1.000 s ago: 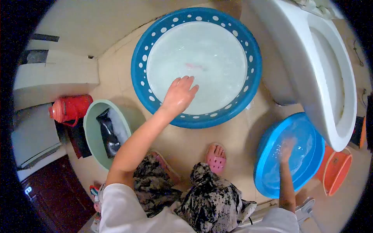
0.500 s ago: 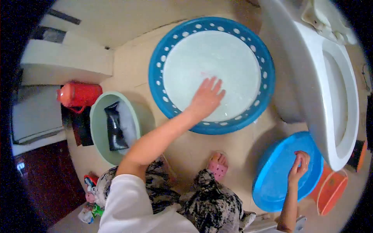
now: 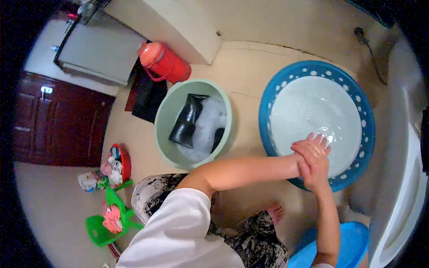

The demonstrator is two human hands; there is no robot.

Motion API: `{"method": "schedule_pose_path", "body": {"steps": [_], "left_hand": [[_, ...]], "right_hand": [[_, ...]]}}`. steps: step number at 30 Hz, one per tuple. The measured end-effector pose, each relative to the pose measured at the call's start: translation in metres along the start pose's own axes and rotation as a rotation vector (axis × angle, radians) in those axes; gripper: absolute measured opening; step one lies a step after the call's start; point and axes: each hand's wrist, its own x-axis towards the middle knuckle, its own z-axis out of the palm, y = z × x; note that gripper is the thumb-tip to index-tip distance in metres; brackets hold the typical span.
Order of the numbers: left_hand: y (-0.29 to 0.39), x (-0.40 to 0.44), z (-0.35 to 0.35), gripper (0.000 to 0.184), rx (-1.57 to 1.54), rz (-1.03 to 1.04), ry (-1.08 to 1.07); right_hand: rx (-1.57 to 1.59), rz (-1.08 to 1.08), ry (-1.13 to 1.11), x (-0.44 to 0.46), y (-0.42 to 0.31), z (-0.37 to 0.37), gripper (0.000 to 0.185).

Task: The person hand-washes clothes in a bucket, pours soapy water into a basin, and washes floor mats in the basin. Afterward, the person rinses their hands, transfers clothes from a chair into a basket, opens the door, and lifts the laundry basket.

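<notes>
My left hand [image 3: 322, 142] reaches across to the near rim of the large round blue basin [image 3: 267, 117] with white spots, its fingers stretched out over whitish water. Around the back of it, near the wrist, wraps my right hand [image 3: 316, 164], coming up from below. Both look wet. The overlap hides part of the left palm. Left of my arm stands a pale green tub [image 3: 161, 134], in which a shiny black item [image 3: 187, 120] lies among suds.
A red thermos flask [image 3: 165, 62] stands behind the green tub. A light blue basin [image 3: 348, 245] is at lower right, by a white bathtub-like fixture [image 3: 402, 236]. Green stool [image 3: 100, 230] and red basket [image 3: 125, 165] hold cloth at left. A dark door [image 3: 62, 120] is beyond.
The view has swung left. My right hand has left the light blue basin and closed around my left hand, which was spread over the large basin alone.
</notes>
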Motion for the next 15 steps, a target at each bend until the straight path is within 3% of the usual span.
{"method": "schedule_pose_path", "body": {"steps": [1, 2, 4, 5, 7, 9, 11, 12, 14, 15], "left_hand": [[0.008, 0.001, 0.008, 0.062, 0.010, 0.024, -0.003], [0.007, -0.002, 0.041, 0.047, 0.938, 0.061, -0.277], [0.008, -0.001, 0.111, 0.023, 2.794, 0.101, -0.800], [0.010, 0.002, 0.126, 0.023, 2.798, 0.106, -0.792], [0.009, 0.006, 0.142, 0.016, 2.257, -0.041, -0.587], [0.013, 0.009, 0.129, 0.010, 2.240, -0.152, -0.775], [0.017, 0.000, 0.097, 0.011, 2.457, -0.318, -1.241], [0.016, 0.001, 0.111, 0.011, 2.423, -0.312, -1.261], [0.018, 0.006, 0.157, 0.008, 2.425, 0.156, -1.652], [0.018, 0.011, 0.161, 0.008, 2.413, 0.161, -1.665]], "right_hand": [[-0.050, 0.011, -0.048, 0.008, 0.004, 0.001, 0.039], [-0.039, 0.003, -0.050, 0.004, 0.013, 0.001, 0.039], [0.163, 0.318, -0.317, 0.005, 0.037, -0.004, 0.033], [0.163, 0.313, -0.322, 0.003, 0.044, 0.000, 0.033], [0.413, 0.587, -0.291, -0.015, 0.055, 0.007, 0.034], [0.520, 0.725, -0.300, -0.011, 0.050, 0.008, 0.035], [0.633, 0.668, -0.188, -0.013, 0.046, 0.014, 0.034], [0.613, 0.692, -0.175, -0.012, 0.040, 0.011, 0.034], [0.920, 0.872, -0.239, -0.010, 0.030, 0.004, 0.030], [0.914, 0.874, -0.228, -0.013, 0.035, 0.001, 0.030]]}}
